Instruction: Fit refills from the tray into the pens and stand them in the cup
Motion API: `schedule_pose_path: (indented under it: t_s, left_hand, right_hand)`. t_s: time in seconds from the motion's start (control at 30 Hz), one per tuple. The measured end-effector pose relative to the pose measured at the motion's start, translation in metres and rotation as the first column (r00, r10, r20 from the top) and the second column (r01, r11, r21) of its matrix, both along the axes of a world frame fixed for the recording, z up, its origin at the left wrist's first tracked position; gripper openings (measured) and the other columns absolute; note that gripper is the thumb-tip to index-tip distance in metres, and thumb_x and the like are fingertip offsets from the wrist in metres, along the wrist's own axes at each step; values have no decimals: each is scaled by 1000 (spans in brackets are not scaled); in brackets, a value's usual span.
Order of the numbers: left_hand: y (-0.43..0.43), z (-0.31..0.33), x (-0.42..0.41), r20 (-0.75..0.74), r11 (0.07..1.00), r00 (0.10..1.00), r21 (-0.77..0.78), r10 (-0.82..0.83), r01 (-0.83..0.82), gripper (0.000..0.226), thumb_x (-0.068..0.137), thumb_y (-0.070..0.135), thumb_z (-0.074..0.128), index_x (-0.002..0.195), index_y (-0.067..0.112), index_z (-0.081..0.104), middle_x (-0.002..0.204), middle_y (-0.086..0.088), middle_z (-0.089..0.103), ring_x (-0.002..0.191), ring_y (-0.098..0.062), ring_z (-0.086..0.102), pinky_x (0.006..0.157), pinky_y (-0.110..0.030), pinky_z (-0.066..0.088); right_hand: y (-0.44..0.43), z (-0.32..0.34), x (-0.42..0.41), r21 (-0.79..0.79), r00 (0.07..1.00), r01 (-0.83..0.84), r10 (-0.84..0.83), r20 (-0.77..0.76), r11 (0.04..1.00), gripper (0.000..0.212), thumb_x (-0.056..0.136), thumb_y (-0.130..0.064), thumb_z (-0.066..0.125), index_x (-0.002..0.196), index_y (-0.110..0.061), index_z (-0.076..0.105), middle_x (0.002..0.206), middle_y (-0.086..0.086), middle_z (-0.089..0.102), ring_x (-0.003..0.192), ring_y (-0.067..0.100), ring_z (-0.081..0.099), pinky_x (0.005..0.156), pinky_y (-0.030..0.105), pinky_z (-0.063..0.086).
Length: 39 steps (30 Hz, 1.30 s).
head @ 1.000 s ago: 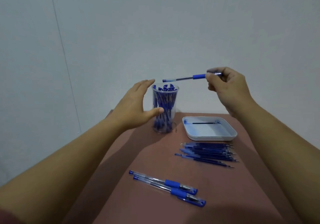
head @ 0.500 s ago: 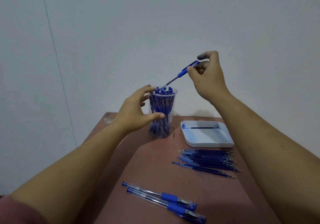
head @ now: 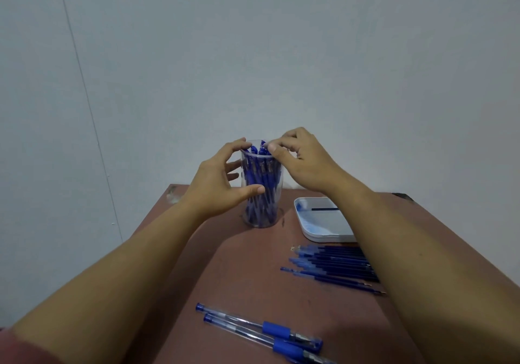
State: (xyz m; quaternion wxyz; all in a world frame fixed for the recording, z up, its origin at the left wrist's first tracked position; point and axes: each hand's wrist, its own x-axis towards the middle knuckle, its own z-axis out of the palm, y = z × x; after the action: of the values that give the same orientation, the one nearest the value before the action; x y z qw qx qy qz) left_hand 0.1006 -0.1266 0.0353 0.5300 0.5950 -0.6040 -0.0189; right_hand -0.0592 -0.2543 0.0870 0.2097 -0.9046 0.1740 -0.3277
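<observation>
A clear plastic cup packed with several blue pens stands at the back of the brown table. My left hand grips the cup, thumb across its front and fingers round its far side. At the cup's rim my right hand has its fingers curled and pinches the top of a blue pen that stands in the cup with the others. The white tray to the right of the cup holds one dark refill.
A pile of several blue refills lies on the table in front of the tray, partly under my right forearm. Two clear pens with blue grips lie side by side near the table's front edge. A plain wall stands behind.
My right hand has come down from above and slid the pen tip-first into the cup. My left hand has closed round the cup.
</observation>
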Motion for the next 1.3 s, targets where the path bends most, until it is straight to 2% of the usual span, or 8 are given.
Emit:
schedule_pose_path:
  t_s: [0.13, 0.33, 0.47, 0.6, 0.8, 1.07, 1.2, 1.3]
  left_hand:
    - [5, 6, -5, 56, 996, 997, 64, 62, -65, 85, 69, 33, 87, 140, 32, 41, 153, 12, 37, 128, -17, 53, 100, -24, 46]
    - [46, 10, -34, 328, 946, 919, 161, 219, -283, 92, 84, 47, 70, 155, 27, 15, 158, 7, 28, 141, -10, 31, 107, -23, 26]
    - [91, -6, -53, 361, 897, 929, 434, -83, -88, 95, 68, 79, 59, 148, 34, 33, 150, 14, 39, 131, 5, 37, 112, -23, 31]
    - [119, -27, -76, 368, 768, 879, 641, -303, -4, 111, 59, 84, 66, 152, 39, 23, 156, 26, 19, 142, 10, 14, 119, -23, 19]
    - [120, -36, -98, 477, 769, 841, 628, -257, -121, 97, 76, 78, 54, 154, 35, 16, 161, 18, 13, 146, 3, 8, 121, -26, 13]
    - [114, -43, -98, 500, 768, 855, 599, -137, -227, 92, 78, 83, 31, 154, 32, 24, 160, 15, 21, 147, -2, 17, 120, -31, 19]
    - [117, -43, -100, 524, 765, 838, 600, -151, -237, 93, 78, 83, 32, 154, 31, 24, 161, 13, 19, 147, -3, 16, 120, -30, 17]
    - [120, -43, -99, 520, 762, 837, 608, -171, -223, 103, 70, 89, 28, 154, 30, 22, 162, 12, 17, 148, -4, 14, 121, -32, 16]
  right_hand:
    - [8, -3, -9, -57, 999, 34, -33, 4, 998, 37, 96, -44, 52, 130, -30, 58, 115, -5, 46, 114, 15, 41, 97, 29, 35]
    - [31, -14, -54, -95, 998, 38, -42, -46, 995, 38, 94, -41, 58, 131, -33, 54, 120, -11, 45, 114, 9, 39, 98, 29, 35]
    - [54, -37, -95, -88, 988, 2, -16, -153, 996, 23, 91, -41, 61, 115, -39, 61, 113, -17, 52, 106, 2, 45, 91, 21, 34]
    - [74, -61, -125, -8, 963, -47, 44, -266, 999, 16, 85, -49, 65, 99, -41, 66, 101, -25, 59, 102, -6, 54, 87, 20, 44]
    - [101, -73, -137, 62, 939, -112, 126, -321, 992, 31, 73, -60, 69, 92, -35, 72, 95, -21, 63, 97, -2, 58, 82, 20, 47]
    - [101, -79, -127, 11, 922, -83, 81, -378, 996, 16, 90, -43, 62, 95, -32, 73, 92, -13, 61, 89, 3, 56, 81, 32, 49]
    - [103, -77, -129, 29, 902, -115, 117, -416, 993, 17, 90, -43, 64, 101, -34, 74, 95, -17, 60, 95, -8, 53, 80, 11, 41]
    - [102, -77, -130, 12, 893, -110, 104, -439, 994, 18, 91, -42, 63, 104, -35, 73, 98, -15, 60, 94, -1, 55, 80, 14, 43]
